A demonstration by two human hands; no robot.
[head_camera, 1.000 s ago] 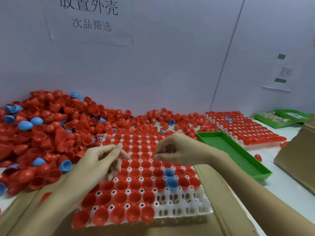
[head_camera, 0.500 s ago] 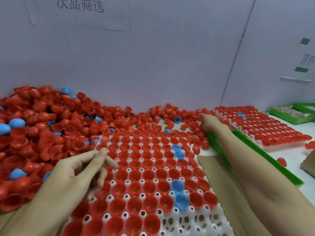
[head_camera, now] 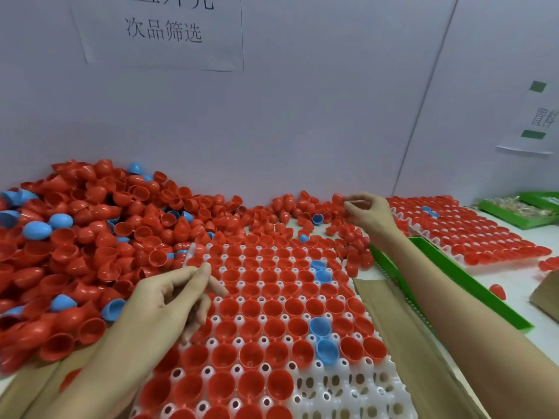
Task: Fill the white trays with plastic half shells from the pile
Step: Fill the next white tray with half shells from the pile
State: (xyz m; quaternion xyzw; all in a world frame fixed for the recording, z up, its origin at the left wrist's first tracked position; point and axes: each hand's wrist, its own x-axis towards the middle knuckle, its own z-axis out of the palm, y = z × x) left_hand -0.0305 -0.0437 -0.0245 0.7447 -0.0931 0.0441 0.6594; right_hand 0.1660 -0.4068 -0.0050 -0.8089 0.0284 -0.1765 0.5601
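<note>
Since half a second back, the right hand (head_camera: 364, 211) has curled its fingers in at the far loose shells, where before it lay flatter on them; now it seems to pinch a small red half shell (head_camera: 338, 198) at its fingertips, though it's hard to be sure. Left hand (head_camera: 169, 297) has barely shifted and hovers over the near tray's left edge, thumb and forefinger drawn together, other fingers loosely curled; I can't tell if anything is in it. Biggest thing is the huge heap of red plastic half shells (head_camera: 90, 246) with a few blue ones mixed in, banked against the pale wall on the left of the desk (head_camera: 514, 285). Next, the white pegged plastic tray (head_camera: 348, 388) in front, mostly filled with red shells plus four blue ones, its near right corner still bare. A second white tray full of red shells (head_camera: 472, 234) sits far right, with a long green plastic tray (head_camera: 472, 285) between the two. Brown cardboard (head_camera: 402, 337) lies under the near tray.
</note>
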